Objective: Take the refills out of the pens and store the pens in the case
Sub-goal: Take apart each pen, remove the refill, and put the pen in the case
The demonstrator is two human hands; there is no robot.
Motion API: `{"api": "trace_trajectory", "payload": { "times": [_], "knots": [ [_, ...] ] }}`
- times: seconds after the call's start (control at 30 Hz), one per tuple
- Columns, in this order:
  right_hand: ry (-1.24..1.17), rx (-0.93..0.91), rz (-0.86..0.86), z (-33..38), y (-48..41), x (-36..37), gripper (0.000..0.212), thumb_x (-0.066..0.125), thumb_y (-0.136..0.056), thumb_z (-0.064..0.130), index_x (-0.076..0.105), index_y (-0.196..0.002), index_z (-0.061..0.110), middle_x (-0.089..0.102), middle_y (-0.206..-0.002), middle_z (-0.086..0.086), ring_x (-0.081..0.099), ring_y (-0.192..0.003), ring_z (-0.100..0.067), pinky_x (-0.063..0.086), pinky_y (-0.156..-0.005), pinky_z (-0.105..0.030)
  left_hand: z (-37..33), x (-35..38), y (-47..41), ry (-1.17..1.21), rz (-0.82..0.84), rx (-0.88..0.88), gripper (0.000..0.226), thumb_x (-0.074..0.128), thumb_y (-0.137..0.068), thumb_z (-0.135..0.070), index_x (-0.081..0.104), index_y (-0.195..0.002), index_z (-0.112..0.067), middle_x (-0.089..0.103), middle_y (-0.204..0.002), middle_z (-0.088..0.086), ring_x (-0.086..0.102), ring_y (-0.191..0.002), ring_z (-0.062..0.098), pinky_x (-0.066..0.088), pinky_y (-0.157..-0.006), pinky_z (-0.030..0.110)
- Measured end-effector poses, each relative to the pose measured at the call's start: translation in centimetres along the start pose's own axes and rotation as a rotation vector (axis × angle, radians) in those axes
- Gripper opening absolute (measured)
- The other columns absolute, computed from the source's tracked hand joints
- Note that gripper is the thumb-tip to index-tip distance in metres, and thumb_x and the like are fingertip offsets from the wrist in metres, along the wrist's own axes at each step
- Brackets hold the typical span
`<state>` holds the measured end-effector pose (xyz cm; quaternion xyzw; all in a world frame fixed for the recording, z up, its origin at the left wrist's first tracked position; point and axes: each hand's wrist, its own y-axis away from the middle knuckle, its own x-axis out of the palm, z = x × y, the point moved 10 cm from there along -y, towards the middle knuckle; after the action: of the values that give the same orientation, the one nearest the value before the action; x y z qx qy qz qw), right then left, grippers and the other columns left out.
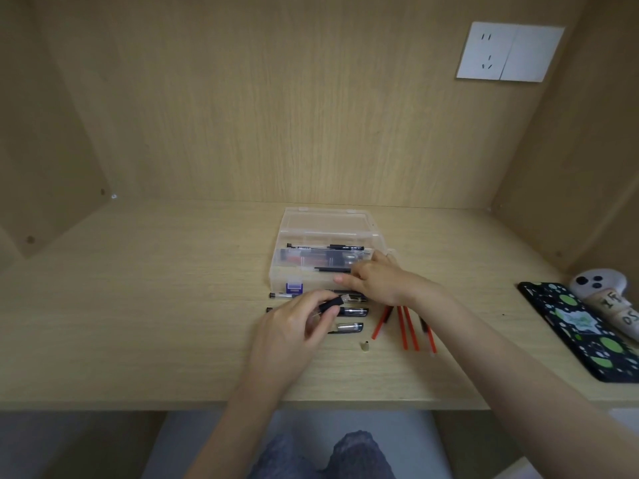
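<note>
A clear plastic case [325, 233] stands open at the middle of the desk with several pens inside. My left hand [297, 326] pinches a black pen piece [331, 304] just in front of the case. My right hand [375, 280] reaches over the case's front right corner, its fingers lying over a pen there; what they hold is hidden. Three pens lie in front of the case: one [281, 295] at its front wall, two more [352, 311] [347, 327] closer to me. Several red refills [406, 328] lie to the right. A small brass tip [364, 348] lies near them.
A black phone case with green spots [584, 333] and a white controller [601, 283] lie at the desk's right edge. A small purple box [294, 288] sits in the case's front left corner. Wooden walls enclose the desk on three sides; a wall socket [508, 51] is at top right.
</note>
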<state>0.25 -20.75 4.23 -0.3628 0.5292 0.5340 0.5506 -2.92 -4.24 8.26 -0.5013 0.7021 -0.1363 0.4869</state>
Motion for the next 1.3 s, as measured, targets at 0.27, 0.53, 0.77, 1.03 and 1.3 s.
{"api": "trace_trajectory", "payload": {
  "times": [0.27,0.53,0.77,1.03,1.3],
  "knots": [
    [-0.251,-0.034,0.041,-0.2,0.1,-0.7,0.038,0.053,-0.088,0.051,0.06,-0.092,0.013,0.057,-0.086,0.002,0.052,-0.087,-0.016,0.038,-0.078,-0.027,0.3,0.2,0.1,0.01,0.018,-0.029,0.026,0.05,-0.087,-0.042,0.066,-0.101,-0.027,0.047,-0.065,-0.022,0.045,-0.059,-0.003,0.042,-0.054,0.02],
    [-0.798,-0.148,-0.156,-1.7,1.6,-3.6,0.012,0.072,-0.078,0.005,0.07,-0.085,0.015,0.061,-0.076,0.004,0.054,-0.067,0.002,0.042,-0.066,-0.008,0.1,0.0,0.0,0.012,0.004,-0.022,0.024,0.051,-0.086,-0.041,0.065,-0.1,-0.027,0.042,-0.064,-0.028,0.045,-0.062,-0.007,0.037,-0.056,0.011],
    [-1.237,-0.091,-0.422,-4.2,4.4,-5.2,0.01,0.073,-0.073,0.022,0.073,-0.083,0.018,0.073,-0.09,0.007,0.064,-0.089,-0.005,0.042,-0.083,-0.017,0.7,0.2,0.2,0.007,0.025,-0.052,0.026,0.049,-0.088,-0.045,0.065,-0.101,-0.028,0.064,-0.077,-0.02,0.057,-0.067,-0.003,0.047,-0.058,0.021],
    [-1.611,-0.065,-0.682,-6.8,8.0,-4.1,0.021,0.06,-0.082,0.028,0.067,-0.088,0.009,0.06,-0.066,0.003,0.049,-0.063,-0.008,0.041,-0.061,-0.017,1.1,0.6,0.3,-0.006,0.054,-0.085,0.016,0.049,-0.091,-0.041,0.056,-0.102,-0.032,0.064,-0.075,-0.023,0.055,-0.063,-0.005,0.043,-0.054,0.017],
    [-1.743,-0.08,-0.69,-5.6,8.6,-3.1,0.015,0.053,-0.089,0.018,0.063,-0.084,0.007,0.059,-0.062,0.004,0.05,-0.057,-0.006,0.043,-0.057,-0.015,1.2,0.9,0.4,0.037,0.083,-0.091,0.025,0.037,-0.094,-0.045,0.053,-0.106,-0.031,0.062,-0.074,-0.027,0.053,-0.063,-0.012,0.05,-0.058,0.027]
  ]
}}
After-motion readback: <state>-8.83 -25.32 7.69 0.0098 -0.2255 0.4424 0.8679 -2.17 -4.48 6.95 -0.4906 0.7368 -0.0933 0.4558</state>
